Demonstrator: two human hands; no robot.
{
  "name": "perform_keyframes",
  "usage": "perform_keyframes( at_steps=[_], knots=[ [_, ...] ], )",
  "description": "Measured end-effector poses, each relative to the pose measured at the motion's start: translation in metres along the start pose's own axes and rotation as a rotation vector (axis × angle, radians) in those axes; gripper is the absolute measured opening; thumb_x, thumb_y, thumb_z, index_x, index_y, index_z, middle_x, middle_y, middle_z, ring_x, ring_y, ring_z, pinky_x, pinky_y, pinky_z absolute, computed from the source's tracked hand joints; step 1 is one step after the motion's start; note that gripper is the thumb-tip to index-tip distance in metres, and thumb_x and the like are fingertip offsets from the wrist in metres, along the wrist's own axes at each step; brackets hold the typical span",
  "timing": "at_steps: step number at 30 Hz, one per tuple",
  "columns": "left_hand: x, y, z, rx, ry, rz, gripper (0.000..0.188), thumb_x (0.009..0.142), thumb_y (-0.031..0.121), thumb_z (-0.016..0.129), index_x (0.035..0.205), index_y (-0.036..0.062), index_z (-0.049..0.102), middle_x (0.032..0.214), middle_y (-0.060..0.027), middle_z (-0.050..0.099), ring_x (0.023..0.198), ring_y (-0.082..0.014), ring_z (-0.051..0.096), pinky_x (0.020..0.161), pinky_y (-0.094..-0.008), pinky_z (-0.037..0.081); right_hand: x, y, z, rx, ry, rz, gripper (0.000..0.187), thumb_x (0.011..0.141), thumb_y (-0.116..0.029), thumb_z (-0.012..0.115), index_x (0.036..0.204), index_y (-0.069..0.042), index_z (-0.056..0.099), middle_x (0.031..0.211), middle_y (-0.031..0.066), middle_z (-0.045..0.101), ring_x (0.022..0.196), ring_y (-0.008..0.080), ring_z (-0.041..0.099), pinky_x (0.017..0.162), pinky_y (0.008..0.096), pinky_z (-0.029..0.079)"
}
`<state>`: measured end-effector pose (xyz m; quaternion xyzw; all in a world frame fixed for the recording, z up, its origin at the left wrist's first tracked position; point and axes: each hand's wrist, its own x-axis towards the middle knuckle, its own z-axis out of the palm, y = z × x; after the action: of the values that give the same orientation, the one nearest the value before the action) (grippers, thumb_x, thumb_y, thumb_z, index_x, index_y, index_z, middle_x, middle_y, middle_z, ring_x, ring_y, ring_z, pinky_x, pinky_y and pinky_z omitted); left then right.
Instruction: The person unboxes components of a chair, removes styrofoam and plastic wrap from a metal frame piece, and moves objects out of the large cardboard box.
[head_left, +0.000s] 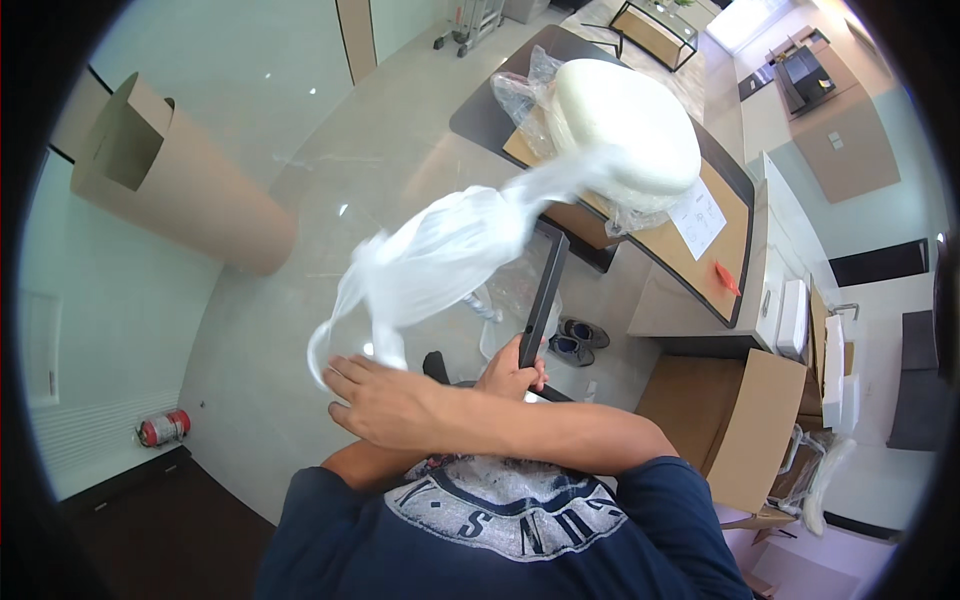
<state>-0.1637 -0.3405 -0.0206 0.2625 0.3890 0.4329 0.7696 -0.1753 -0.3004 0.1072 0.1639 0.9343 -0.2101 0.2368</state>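
My forearms cross, the right one over the left. My left hand (515,375) is closed round the lower end of a black metal bar (548,285), part of a frame that is mostly hidden behind my arms. At the left, the fingers of my right hand (385,402) are curled at the end of a thin white wrapping sheet (435,255). That sheet is blurred by motion, stretched through the air up and to the right. Its far end passes in front of a white rounded cushion-like piece (630,120) on the table.
A dark-edged table (735,170) bears clear plastic, a paper sheet (698,218) and a red object (726,278). Shoes (575,342) lie on the floor beyond my left hand. An open cardboard box (755,430) stands right; a tall cardboard tube (190,190) and fire extinguisher (163,428) stand left.
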Motion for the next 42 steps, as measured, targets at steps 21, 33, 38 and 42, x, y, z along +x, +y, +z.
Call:
perform_keyframes(
  at_steps=[21,33,38,42],
  knots=[
    [0.004,0.02,0.046,0.404,-0.266,0.207,0.047,0.088,0.003,0.048,0.133,-0.0058,0.038,0.088,-0.0125,0.062,0.076,-0.025,0.067,0.074,-0.0371,0.056,-0.134,0.283,-0.007,1.862,0.49,0.467,0.048,0.1,-0.043,0.062,0.117,0.003,0.062,0.102,0.0187,0.07,0.085,0.0228,0.071,0.078,0.0377,0.06],
    [0.009,0.097,0.019,0.796,-0.096,0.437,0.037,0.096,0.029,0.065,0.115,-0.0031,0.063,0.11,-0.0191,0.065,0.104,-0.0388,0.064,0.091,-0.046,0.05,-0.156,0.188,-0.027,0.977,0.434,0.813,0.043,0.088,-0.011,0.067,0.128,0.0,0.055,0.078,0.0062,0.06,0.062,0.0154,0.056,0.055,0.0317,0.044],
    [0.051,0.186,-0.01,0.972,0.08,0.647,0.041,0.099,0.036,0.062,0.112,-0.0021,0.067,0.11,-0.0204,0.068,0.106,-0.0357,0.065,0.093,-0.0441,0.049,-0.185,0.146,0.01,0.661,0.573,0.613,0.064,0.086,-0.011,0.071,0.144,-0.005,0.045,0.09,0.0174,0.071,0.084,0.0342,0.068,0.081,0.0415,0.051],
    [0.082,0.183,-0.004,1.013,-0.362,0.112,0.055,0.103,0.045,0.054,0.121,-0.0056,0.068,0.11,-0.022,0.072,0.1,-0.0348,0.067,0.092,-0.0398,0.051,-0.186,0.115,0.004,0.671,0.47,0.647,0.079,0.084,-0.012,0.074,0.152,-0.008,0.034,0.099,0.0266,0.072,0.101,0.0454,0.067,0.09,0.0473,0.05]
  ],
)
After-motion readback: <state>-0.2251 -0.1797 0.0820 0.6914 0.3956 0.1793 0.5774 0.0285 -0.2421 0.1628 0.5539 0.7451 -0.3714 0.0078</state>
